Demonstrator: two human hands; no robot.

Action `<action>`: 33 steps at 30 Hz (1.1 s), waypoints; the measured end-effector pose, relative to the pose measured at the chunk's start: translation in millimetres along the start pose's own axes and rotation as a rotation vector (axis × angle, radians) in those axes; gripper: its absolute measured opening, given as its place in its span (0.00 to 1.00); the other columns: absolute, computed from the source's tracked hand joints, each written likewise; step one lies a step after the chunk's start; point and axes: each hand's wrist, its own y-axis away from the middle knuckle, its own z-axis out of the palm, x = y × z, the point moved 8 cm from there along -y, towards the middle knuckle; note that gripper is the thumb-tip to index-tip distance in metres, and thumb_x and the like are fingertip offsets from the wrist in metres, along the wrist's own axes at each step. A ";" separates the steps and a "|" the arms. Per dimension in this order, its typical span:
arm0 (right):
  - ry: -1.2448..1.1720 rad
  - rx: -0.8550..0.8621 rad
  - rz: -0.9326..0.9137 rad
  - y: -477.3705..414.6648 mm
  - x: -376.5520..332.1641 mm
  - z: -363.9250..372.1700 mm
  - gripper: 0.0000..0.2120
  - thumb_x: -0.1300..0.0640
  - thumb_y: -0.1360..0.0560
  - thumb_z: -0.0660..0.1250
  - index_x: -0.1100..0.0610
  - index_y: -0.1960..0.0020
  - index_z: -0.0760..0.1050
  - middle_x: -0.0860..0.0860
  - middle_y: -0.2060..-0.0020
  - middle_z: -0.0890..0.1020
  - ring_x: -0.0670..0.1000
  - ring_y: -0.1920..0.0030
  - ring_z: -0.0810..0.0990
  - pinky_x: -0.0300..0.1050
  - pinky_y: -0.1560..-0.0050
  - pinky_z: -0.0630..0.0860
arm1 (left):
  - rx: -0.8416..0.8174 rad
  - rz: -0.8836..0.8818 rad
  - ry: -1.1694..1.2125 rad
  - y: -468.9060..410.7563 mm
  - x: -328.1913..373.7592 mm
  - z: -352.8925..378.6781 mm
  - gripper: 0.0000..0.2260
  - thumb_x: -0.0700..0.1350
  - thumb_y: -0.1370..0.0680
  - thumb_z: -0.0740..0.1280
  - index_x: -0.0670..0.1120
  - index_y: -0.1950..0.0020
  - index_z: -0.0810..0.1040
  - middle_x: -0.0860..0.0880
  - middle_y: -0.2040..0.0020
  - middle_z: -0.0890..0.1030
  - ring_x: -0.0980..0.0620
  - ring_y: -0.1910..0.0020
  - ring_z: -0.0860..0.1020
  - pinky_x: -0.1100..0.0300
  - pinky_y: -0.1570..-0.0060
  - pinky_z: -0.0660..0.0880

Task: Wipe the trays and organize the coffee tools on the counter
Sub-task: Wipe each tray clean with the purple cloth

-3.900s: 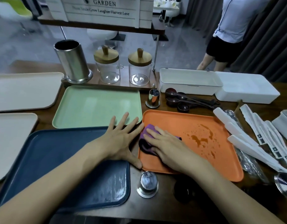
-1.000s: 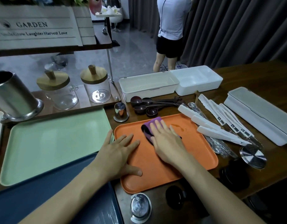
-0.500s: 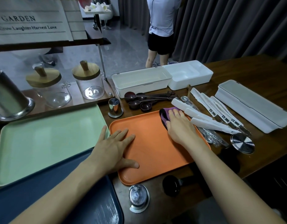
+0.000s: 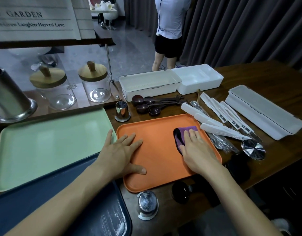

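An orange tray lies in front of me on the wooden counter. My right hand presses flat on a purple cloth near the tray's right edge, fingers straight. My left hand rests spread on the tray's left rim, holding it down. A green tray lies to the left and a dark blue tray sits at the near left. Brown measuring spoons lie behind the orange tray. White-handled tools and metal spoons lie to its right.
Two white boxes stand at the back, a long white case at the right. Two glass jars with wooden lids, a steel canister, a small steel cup, a ridged metal disc, black tampers and a steel piece surround the trays. A person stands beyond the counter.
My right hand has slid the purple cloth from the tray's far edge toward me along its right side. Spill marks seen earlier on the orange tray are gone. My left hand stays put.
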 end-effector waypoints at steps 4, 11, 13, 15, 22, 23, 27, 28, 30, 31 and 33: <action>-0.010 -0.045 -0.025 20.6 5.5 4.2 0.35 0.41 0.15 0.49 0.57 0.18 0.41 0.55 0.18 0.42 0.54 0.19 0.40 0.51 0.21 0.49 | -0.003 0.000 -0.006 0.8 0.9 -0.8 0.58 0.81 0.46 0.37 0.59 0.18 0.41 0.51 0.16 0.43 0.49 0.17 0.48 0.36 0.24 0.33; 0.018 -0.046 0.006 51.1 -0.1 9.6 0.33 0.43 0.15 0.48 0.57 0.18 0.40 0.56 0.18 0.43 0.55 0.19 0.40 0.51 0.21 0.51 | 0.017 0.015 -0.002 -2.5 -1.4 5.2 0.64 0.83 0.53 0.25 0.59 0.18 0.39 0.51 0.16 0.43 0.49 0.17 0.47 0.36 0.24 0.33; 0.035 -0.043 0.017 49.9 -2.1 11.0 0.32 0.45 0.14 0.47 0.59 0.18 0.40 0.57 0.18 0.43 0.56 0.19 0.40 0.51 0.21 0.50 | 0.015 0.024 -0.009 -2.2 -1.3 4.3 0.62 0.83 0.51 0.27 0.59 0.18 0.39 0.51 0.16 0.42 0.49 0.17 0.47 0.36 0.24 0.33; 0.034 -0.040 0.027 43.5 -1.7 11.0 0.31 0.46 0.14 0.46 0.60 0.18 0.39 0.58 0.19 0.43 0.57 0.19 0.40 0.52 0.21 0.48 | 0.006 0.039 -0.015 -2.0 -1.1 4.9 0.63 0.83 0.52 0.26 0.59 0.18 0.38 0.51 0.16 0.41 0.49 0.17 0.46 0.35 0.24 0.34; 0.040 -0.001 0.086 -12.5 -1.8 -2.3 0.31 0.47 0.14 0.46 0.63 0.19 0.41 0.62 0.19 0.45 0.60 0.19 0.43 0.54 0.20 0.47 | 0.001 0.059 0.005 -4.4 -1.8 7.0 0.64 0.83 0.52 0.24 0.59 0.18 0.38 0.51 0.17 0.40 0.48 0.17 0.45 0.35 0.25 0.32; 0.051 0.019 0.100 -22.0 -5.5 -5.0 0.31 0.48 0.14 0.46 0.64 0.19 0.42 0.63 0.19 0.46 0.61 0.19 0.45 0.55 0.20 0.47 | 0.004 0.061 0.005 -4.5 -1.7 6.7 0.64 0.83 0.52 0.24 0.59 0.18 0.38 0.51 0.17 0.40 0.48 0.17 0.45 0.35 0.25 0.32; 0.062 0.044 0.130 -52.3 -16.7 -14.4 0.31 0.48 0.15 0.48 0.64 0.19 0.44 0.63 0.20 0.49 0.61 0.20 0.48 0.55 0.21 0.50 | -0.011 0.059 0.003 -3.2 -2.2 7.9 0.62 0.83 0.50 0.28 0.59 0.18 0.38 0.51 0.17 0.40 0.49 0.17 0.44 0.34 0.25 0.33; 0.064 0.045 0.122 -56.4 -17.5 -15.8 0.31 0.47 0.15 0.48 0.64 0.19 0.45 0.63 0.20 0.50 0.61 0.20 0.48 0.56 0.21 0.50 | -0.016 0.056 0.000 -2.4 -2.6 8.1 0.60 0.83 0.48 0.31 0.60 0.18 0.38 0.52 0.17 0.40 0.49 0.17 0.44 0.34 0.25 0.33; 0.071 0.043 0.101 -59.4 -15.8 -17.0 0.32 0.47 0.15 0.48 0.64 0.19 0.45 0.64 0.20 0.50 0.61 0.20 0.48 0.56 0.21 0.50 | -0.022 0.047 0.001 -2.1 -2.9 7.8 0.57 0.82 0.45 0.36 0.60 0.18 0.38 0.52 0.17 0.40 0.49 0.17 0.43 0.34 0.25 0.33; 0.073 0.031 0.090 -58.3 -14.3 -16.6 0.32 0.47 0.15 0.48 0.64 0.19 0.44 0.63 0.20 0.49 0.61 0.20 0.47 0.56 0.21 0.50 | -0.018 0.044 0.002 -2.2 -3.1 7.5 0.57 0.82 0.45 0.36 0.60 0.18 0.38 0.52 0.17 0.40 0.49 0.17 0.43 0.34 0.25 0.33; 0.067 -0.012 0.068 -50.6 -10.5 -16.4 0.33 0.46 0.15 0.48 0.63 0.19 0.42 0.62 0.19 0.46 0.60 0.19 0.45 0.56 0.21 0.49 | -0.004 0.042 -0.004 -2.5 -3.3 7.4 0.59 0.83 0.47 0.32 0.60 0.18 0.38 0.52 0.17 0.40 0.50 0.17 0.43 0.34 0.26 0.31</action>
